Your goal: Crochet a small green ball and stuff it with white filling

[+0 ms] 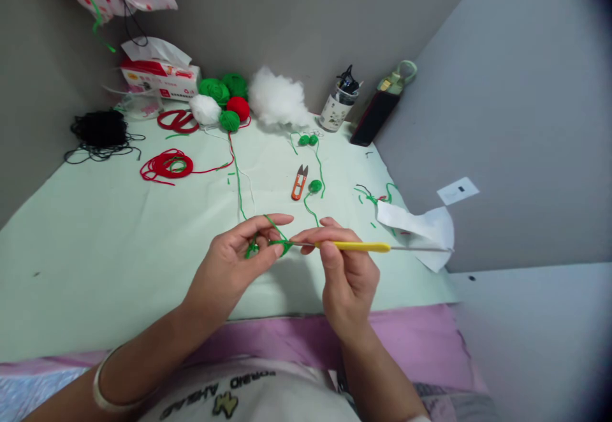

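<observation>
My left hand pinches a small green crochet piece, with green yarn looped over its index finger and trailing away across the table. My right hand is closed on a crochet hook with a yellow handle. The hook's tip meets the green piece between the two hands. Both hands hover above the near part of the pale green table cover.
Orange thread snips lie just beyond the hands beside small green crocheted balls. Yarn balls, white stuffing, a tissue box, red cord, black yarn, a cup and white paper ring the table.
</observation>
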Available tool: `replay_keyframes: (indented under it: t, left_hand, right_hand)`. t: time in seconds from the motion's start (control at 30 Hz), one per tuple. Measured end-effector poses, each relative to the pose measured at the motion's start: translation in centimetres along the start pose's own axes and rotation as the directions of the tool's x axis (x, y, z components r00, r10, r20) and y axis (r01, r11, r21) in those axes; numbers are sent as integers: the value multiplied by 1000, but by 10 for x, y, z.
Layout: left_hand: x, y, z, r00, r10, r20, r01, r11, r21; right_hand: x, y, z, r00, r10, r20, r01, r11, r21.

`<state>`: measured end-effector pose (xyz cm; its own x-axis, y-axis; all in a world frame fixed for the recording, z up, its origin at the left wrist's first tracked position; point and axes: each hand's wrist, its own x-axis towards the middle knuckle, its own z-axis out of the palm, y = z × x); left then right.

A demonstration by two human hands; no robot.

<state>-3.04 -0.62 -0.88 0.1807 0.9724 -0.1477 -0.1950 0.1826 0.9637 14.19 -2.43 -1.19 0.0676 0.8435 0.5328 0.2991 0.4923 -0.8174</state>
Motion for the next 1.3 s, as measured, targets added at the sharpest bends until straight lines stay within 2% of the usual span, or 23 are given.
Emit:
replay_keyframes:
  t: [0.07,0.13,0.23,0.27,0.3,0.37,0.43,0.5,0.57,0.63,0.73,0.87,0.93,1.03,1.2,1.3]
  left_hand:
    - [-1,-1,2,999,30,-40,-27,998,60]
    - [-1,-1,5,997,38,-68,-35,999,41]
    - [-1,0,7,999,-49,1,48,981,-186]
    - [0,1,6,993,-104,58,116,956,-270]
    - [1,2,5,981,-158,113,187,924,-333]
    - [3,4,2,954,-240,178,292,874,-389]
    - [5,5,0,949,-256,183,310,865,-395]
    - [6,5,-1,955,-235,182,288,882,-373]
    - [5,3,1,960,-204,194,258,912,-320]
    - [4,0,3,970,-161,183,206,943,-261]
    - [2,0,5,985,-103,137,133,963,-233]
    - [3,4,5,984,-125,130,158,945,-287]
    - [4,6,5,975,-163,152,203,932,-302]
    - [6,7,1,952,-230,201,284,910,-303]
    - [8,4,-5,894,-254,370,371,883,-289]
    - [7,3,-1,918,-218,331,321,898,-299]
  right_hand:
    - [-1,2,0,992,-119,30,121,987,-105]
    - [-2,5,1,961,-264,85,277,925,-258]
    - [-4,9,5,872,-459,169,475,713,-515]
    - [-5,10,5,853,-493,172,498,670,-551]
    - [-5,10,5,852,-500,156,497,677,-542]
    - [-4,8,4,905,-420,61,408,821,-399]
    - [-2,7,2,969,-239,-63,228,963,-140]
    - [2,7,2,992,-56,-109,68,992,108]
    - [5,8,4,997,41,-59,-25,969,245]
    - [6,9,6,997,80,-9,-74,961,268]
    - [4,8,7,998,58,-24,-52,976,213]
    - [2,5,4,999,-22,23,17,983,182]
    - [3,6,3,1000,14,21,-19,964,267]
    - [7,7,0,987,156,28,-153,889,431]
    - [17,11,-6,907,397,139,-396,696,599]
    - [16,15,-5,864,448,229,-479,593,648]
